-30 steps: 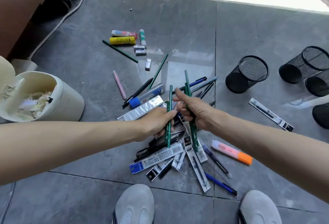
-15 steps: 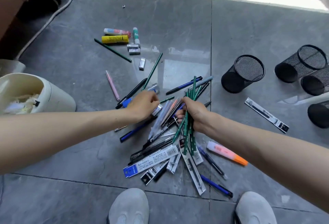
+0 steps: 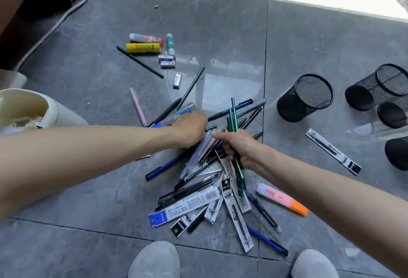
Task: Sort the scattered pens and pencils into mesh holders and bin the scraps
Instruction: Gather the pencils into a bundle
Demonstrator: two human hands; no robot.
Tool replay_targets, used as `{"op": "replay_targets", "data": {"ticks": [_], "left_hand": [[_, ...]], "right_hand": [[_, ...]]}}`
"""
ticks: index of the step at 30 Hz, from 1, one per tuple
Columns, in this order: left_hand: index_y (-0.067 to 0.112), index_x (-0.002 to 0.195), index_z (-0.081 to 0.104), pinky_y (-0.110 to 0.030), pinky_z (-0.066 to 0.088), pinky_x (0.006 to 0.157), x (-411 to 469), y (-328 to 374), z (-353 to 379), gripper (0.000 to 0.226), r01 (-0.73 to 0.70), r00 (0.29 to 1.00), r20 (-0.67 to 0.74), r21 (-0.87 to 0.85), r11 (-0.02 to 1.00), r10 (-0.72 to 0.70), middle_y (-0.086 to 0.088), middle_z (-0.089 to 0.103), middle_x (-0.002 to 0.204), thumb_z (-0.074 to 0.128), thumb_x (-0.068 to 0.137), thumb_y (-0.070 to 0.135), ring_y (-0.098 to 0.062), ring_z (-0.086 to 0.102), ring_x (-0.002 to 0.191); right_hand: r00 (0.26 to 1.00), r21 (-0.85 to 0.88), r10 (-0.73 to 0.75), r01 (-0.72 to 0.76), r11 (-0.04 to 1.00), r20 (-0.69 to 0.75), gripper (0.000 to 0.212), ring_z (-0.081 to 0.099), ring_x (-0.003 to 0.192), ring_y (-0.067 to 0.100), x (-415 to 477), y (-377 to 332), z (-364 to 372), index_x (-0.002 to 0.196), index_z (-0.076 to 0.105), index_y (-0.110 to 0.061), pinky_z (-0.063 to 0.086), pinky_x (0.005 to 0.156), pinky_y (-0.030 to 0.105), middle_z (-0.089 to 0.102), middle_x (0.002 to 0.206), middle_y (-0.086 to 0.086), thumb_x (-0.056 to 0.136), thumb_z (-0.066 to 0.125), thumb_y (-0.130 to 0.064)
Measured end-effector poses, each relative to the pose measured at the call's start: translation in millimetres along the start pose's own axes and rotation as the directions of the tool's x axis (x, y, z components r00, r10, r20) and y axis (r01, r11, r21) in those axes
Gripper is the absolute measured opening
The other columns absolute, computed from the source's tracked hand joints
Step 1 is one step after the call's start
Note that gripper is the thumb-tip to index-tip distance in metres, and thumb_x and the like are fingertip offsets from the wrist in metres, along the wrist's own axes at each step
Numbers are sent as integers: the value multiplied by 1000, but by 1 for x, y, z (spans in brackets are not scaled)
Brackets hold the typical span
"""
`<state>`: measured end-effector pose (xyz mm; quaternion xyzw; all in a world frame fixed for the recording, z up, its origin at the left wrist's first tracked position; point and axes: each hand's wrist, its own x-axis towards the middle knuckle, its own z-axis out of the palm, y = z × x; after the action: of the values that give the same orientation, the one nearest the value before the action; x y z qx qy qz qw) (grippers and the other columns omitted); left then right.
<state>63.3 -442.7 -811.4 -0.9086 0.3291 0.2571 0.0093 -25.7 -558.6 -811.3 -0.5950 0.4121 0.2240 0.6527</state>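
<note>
My right hand (image 3: 239, 148) is shut on a bundle of green pencils (image 3: 233, 116) held upright over the pile of pens and refill packets (image 3: 198, 198). To its left my left hand (image 3: 191, 127) is pressed into the pile, fingers curled down. A short green pencil end (image 3: 210, 127) sticks out at its fingertips; the grip is hidden. Two loose green pencils (image 3: 141, 62) (image 3: 189, 89) lie farther off. An upright black mesh holder (image 3: 305, 99) stands on the right, with more mesh holders (image 3: 379, 83) beyond it. A cream bin (image 3: 55, 112) holding paper scraps is at the left.
A yellow glue stick (image 3: 143, 47), correction tubes and erasers (image 3: 166, 60) lie at the back. A pink pen (image 3: 138, 106), an orange highlighter (image 3: 282, 198) and a lone refill packet (image 3: 333, 150) lie on the grey tile floor. My shoes (image 3: 154, 260) are at the bottom edge.
My left hand passed its green pencil to the right hand's bundle, then moved away left and down into the pile. The right hand now holds the thicker bundle more upright.
</note>
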Motion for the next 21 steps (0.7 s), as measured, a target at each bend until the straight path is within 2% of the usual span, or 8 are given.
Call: {"op": "replay_targets", "data": {"ticks": [3,5,7,9,13,15,18,21], "left_hand": [[8,72,47,-33,38,57,-1,-1,-4,15,8,998,-56,-150,989,-17,-7,50,67,55,82,16,-29,53,71],[9,74,50,-34,39,59,-1,1,-9,16,52,982,-139,-443,895,-126,-7,53,69,59,83,20,-24,52,68],[11,66,48,-28,37,53,-1,4,-14,24,127,956,-53,-809,573,-287,-5,50,58,57,87,16,-18,44,54],[10,59,45,-21,37,41,4,5,-19,30,172,946,92,-955,241,-311,-3,47,44,49,89,6,-17,41,45],[7,71,50,-18,43,40,10,-3,-25,21,185,950,171,-982,27,-262,-5,56,54,51,93,8,-14,53,47],[9,78,52,-22,42,44,19,-15,-24,18,167,949,111,-971,171,-296,-8,57,69,56,94,17,-15,53,52],[11,84,56,-30,43,65,32,-40,-20,10,224,885,-142,-705,673,-444,-8,61,84,57,91,18,-25,58,78],[7,97,53,-37,44,71,35,-55,-21,14,272,911,-176,-424,864,-373,-11,58,92,57,91,20,-29,55,86]], "right_hand": [[1000,94,-1,3,996,-20,28,30,36,8,3,-4,0,67,51,-13,28,35,18,38,45,-2,80,74,-24],[999,170,-26,22,985,24,28,31,37,7,3,-10,0,75,56,-10,30,35,18,41,47,-2,80,73,-32],[992,210,-77,54,976,100,38,31,38,7,3,-16,2,88,61,-6,29,35,18,40,51,-2,78,69,-43],[976,164,-120,90,982,182,41,30,37,7,2,-21,4,83,62,-9,28,36,18,39,54,0,74,69,-48],[971,58,-116,106,993,209,20,34,39,8,5,-23,12,75,57,-12,27,39,19,47,56,2,82,71,-26],[977,129,-95,70,989,193,19,37,38,8,7,-23,14,72,54,-12,29,35,18,51,55,2,86,64,-18],[980,233,-64,18,972,190,29,43,36,9,6,-24,12,67,46,-12,31,31,16,55,51,4,92,58,-20],[985,234,-27,-13,972,170,32,48,37,9,4,-26,7,67,53,-9,40,35,17,58,51,5,89,62,-31]]}}
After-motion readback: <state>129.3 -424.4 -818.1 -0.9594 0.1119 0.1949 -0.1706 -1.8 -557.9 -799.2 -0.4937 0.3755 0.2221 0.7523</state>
